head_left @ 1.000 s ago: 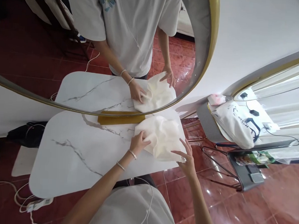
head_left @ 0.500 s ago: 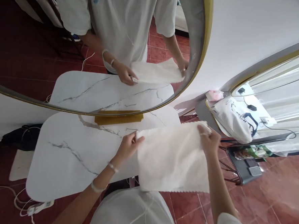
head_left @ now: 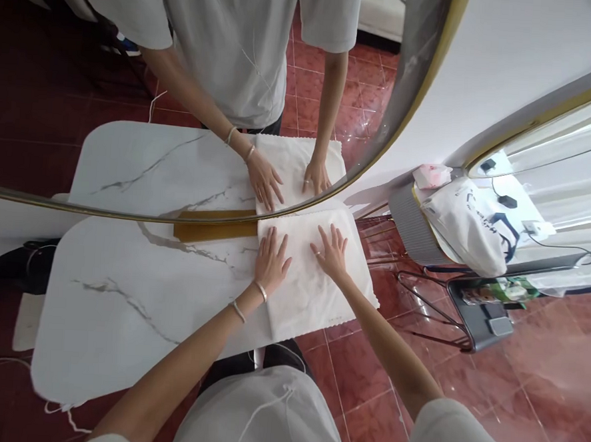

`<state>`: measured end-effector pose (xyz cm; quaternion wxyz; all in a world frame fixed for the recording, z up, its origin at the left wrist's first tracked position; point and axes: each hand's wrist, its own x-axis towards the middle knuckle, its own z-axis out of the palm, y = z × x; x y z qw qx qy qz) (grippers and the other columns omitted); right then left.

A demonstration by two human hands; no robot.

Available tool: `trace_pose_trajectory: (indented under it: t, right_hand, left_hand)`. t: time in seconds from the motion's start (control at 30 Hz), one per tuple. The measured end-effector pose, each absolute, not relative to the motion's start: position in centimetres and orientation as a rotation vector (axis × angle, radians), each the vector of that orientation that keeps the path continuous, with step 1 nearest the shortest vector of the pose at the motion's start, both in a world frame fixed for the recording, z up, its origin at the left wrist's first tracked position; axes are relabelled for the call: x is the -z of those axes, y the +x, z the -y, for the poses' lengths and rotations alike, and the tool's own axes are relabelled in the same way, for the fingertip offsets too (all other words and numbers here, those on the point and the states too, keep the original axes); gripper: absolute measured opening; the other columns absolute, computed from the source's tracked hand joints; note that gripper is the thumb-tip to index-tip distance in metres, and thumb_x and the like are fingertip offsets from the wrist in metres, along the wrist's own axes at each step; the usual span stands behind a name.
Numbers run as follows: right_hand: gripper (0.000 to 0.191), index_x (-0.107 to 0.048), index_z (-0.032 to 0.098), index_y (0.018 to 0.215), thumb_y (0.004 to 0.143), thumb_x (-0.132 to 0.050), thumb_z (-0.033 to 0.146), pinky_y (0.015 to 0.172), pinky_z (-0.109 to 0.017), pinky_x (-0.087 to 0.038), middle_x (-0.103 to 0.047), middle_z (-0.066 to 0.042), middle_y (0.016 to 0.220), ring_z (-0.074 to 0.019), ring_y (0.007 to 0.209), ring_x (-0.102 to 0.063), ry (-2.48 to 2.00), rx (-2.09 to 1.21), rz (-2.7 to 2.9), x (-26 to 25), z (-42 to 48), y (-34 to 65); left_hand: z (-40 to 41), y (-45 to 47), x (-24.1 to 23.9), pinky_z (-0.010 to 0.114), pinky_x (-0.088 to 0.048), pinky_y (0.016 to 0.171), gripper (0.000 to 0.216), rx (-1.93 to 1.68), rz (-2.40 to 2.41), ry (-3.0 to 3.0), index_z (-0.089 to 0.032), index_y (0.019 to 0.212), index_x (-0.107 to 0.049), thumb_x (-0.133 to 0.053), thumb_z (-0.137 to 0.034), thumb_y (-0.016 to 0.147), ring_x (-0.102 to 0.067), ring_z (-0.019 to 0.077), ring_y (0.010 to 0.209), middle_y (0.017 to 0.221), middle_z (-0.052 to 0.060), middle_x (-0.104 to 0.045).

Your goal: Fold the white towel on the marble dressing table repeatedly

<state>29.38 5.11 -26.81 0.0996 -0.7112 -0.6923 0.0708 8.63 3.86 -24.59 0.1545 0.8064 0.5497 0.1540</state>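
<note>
A white cloth (head_left: 301, 298) with scalloped edges lies over the right end of the white marbled table (head_left: 118, 330), some of it reaching past the edges. Near its left border, my left hand (head_left: 271, 263) rests flat with fingers spread. My right hand (head_left: 332, 253) presses on the cloth's right part, fingers apart. Neither hand grips anything. The large gold-rimmed mirror (head_left: 223, 96) behind the table reflects both hands and the cloth.
A gold-coloured mirror base (head_left: 215, 229) stands on the table's back side. To the right, a white printed bag (head_left: 468, 221) and a pink-and-white packet (head_left: 432, 176) sit on a stool. Beside it is a dark chair (head_left: 480, 319) holding packages. Cables (head_left: 70, 417) lie below the table's left end.
The cloth, held up between both hands before, now lies on the table's right end. Both hands have let go of its edges and opened flat upon it.
</note>
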Motion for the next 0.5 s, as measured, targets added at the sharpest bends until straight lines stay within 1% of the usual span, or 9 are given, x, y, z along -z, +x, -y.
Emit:
trace_pose_trajectory:
  t: [0.07, 0.1, 0.17, 0.23, 0.3, 0.4, 0.43, 0.5]
  right_hand:
    - [0.058, -0.029, 0.030, 0.148, 0.095, -0.034, 0.054, 0.107, -0.068, -0.017, -0.018, -0.011, 0.157, -0.0342, 0.144, -0.013, -2.248, -0.208, 2.025, 27.8, -5.8, 28.8]
    - [0.059, -0.027, 0.031, 0.149, 0.095, -0.033, 0.054, 0.106, -0.070, -0.015, -0.016, -0.011, 0.158, -0.0341, 0.144, -0.010, -2.291, -0.193, 2.016, 28.0, -6.5, 28.7]
    - [0.059, -0.024, 0.032, 0.149, 0.095, -0.032, 0.055, 0.106, -0.071, -0.011, -0.013, -0.010, 0.159, -0.0334, 0.145, -0.008, -2.328, -0.149, 2.006, 28.3, -8.1, 28.7]
    - [0.060, -0.023, 0.033, 0.150, 0.095, -0.031, 0.056, 0.106, -0.071, -0.012, -0.012, -0.010, 0.159, -0.0332, 0.145, -0.008, -2.344, -0.123, 1.987, 28.3, -10.1, 29.1]
    - [0.060, -0.023, 0.032, 0.149, 0.095, -0.029, 0.056, 0.106, -0.071, -0.013, -0.013, -0.010, 0.159, -0.0336, 0.145, -0.009, -2.352, -0.114, 1.982, 28.3, -12.2, 29.7]
    - [0.059, -0.026, 0.031, 0.149, 0.095, -0.027, 0.057, 0.106, -0.071, -0.013, -0.014, -0.010, 0.159, -0.0339, 0.145, -0.010, -2.349, -0.101, 2.028, 28.4, -14.9, 30.9]
    - [0.060, -0.026, 0.030, 0.149, 0.095, -0.026, 0.057, 0.106, -0.071, -0.013, -0.014, -0.010, 0.159, -0.0339, 0.145, -0.010, -2.348, -0.098, 2.047, 28.4, -15.5, 31.3]
    - [0.060, -0.025, 0.029, 0.149, 0.095, -0.025, 0.057, 0.107, -0.070, -0.013, -0.014, -0.010, 0.159, -0.0336, 0.145, -0.010, -2.345, -0.089, 2.066, 28.4, -16.0, 31.9]
  left_hand:
    - [-5.2, 9.3, 25.2, 0.054, -0.022, 0.114, 0.061, -0.368, -1.654, 2.291, -0.012, 0.144, -0.033, -0.047, -0.037, 0.091, -0.013, 0.0351, 0.145, 0.156, 0.021, -0.018]
    - [-6.1, 9.6, 25.4, 0.056, -0.021, 0.113, 0.063, -0.341, -1.674, 2.283, -0.014, 0.145, -0.033, -0.048, -0.041, 0.090, -0.014, 0.0364, 0.145, 0.157, 0.020, -0.017]
    - [-8.2, 10.1, 25.7, 0.059, -0.020, 0.112, 0.067, -0.297, -1.682, 2.279, -0.019, 0.146, -0.034, -0.051, -0.048, 0.088, -0.020, 0.0394, 0.142, 0.157, 0.019, -0.019]
    - [-10.7, 10.7, 25.9, 0.059, -0.022, 0.110, 0.069, -0.256, -1.669, 2.280, -0.020, 0.145, -0.035, -0.051, -0.053, 0.087, -0.028, 0.0414, 0.138, 0.154, 0.020, -0.026]
    - [-13.2, 11.3, 26.1, 0.058, -0.024, 0.109, 0.069, -0.227, -1.626, 2.289, -0.016, 0.144, -0.036, -0.049, -0.053, 0.088, -0.034, 0.0410, 0.135, 0.148, 0.022, -0.036]
    - [-15.9, 12.1, 26.7, 0.056, -0.027, 0.108, 0.062, -0.221, -1.554, 2.300, -0.009, 0.139, -0.041, -0.043, -0.049, 0.092, -0.041, 0.0390, 0.129, 0.138, 0.023, -0.048]
    - [-16.3, 12.3, 26.9, 0.055, -0.028, 0.108, 0.060, -0.223, -1.537, 2.299, -0.008, 0.138, -0.042, -0.041, -0.047, 0.093, -0.044, 0.0380, 0.127, 0.136, 0.022, -0.051]
    - [-15.9, 12.5, 27.1, 0.052, -0.031, 0.107, 0.052, -0.244, -1.511, 2.306, -0.012, 0.139, -0.042, -0.036, -0.040, 0.096, -0.047, 0.0351, 0.126, 0.134, 0.019, -0.053]
